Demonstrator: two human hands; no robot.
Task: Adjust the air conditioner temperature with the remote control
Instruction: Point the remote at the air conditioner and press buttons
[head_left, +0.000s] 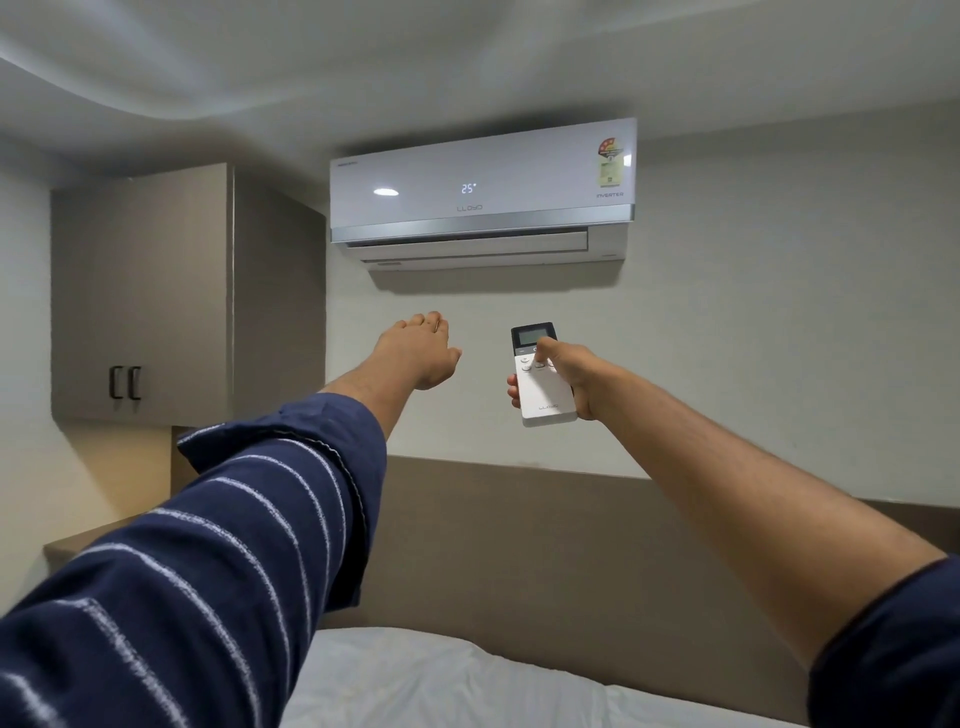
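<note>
A white air conditioner (483, 192) hangs high on the wall, its front display reading 25 and its lower flap slightly open. My right hand (569, 376) grips a white remote control (543, 397) with a dark screen at its top, pointed up at the unit; the thumb rests on the buttons below the screen. My left hand (421, 351) is stretched out to the left of the remote, palm away from me, fingers extended close together and holding nothing.
A grey-brown wall cabinet (156, 296) with two dark handles is mounted at the left. A brown headboard panel (519, 545) runs along the wall below the hands, and a bed with a white sheet (441, 680) lies at the bottom.
</note>
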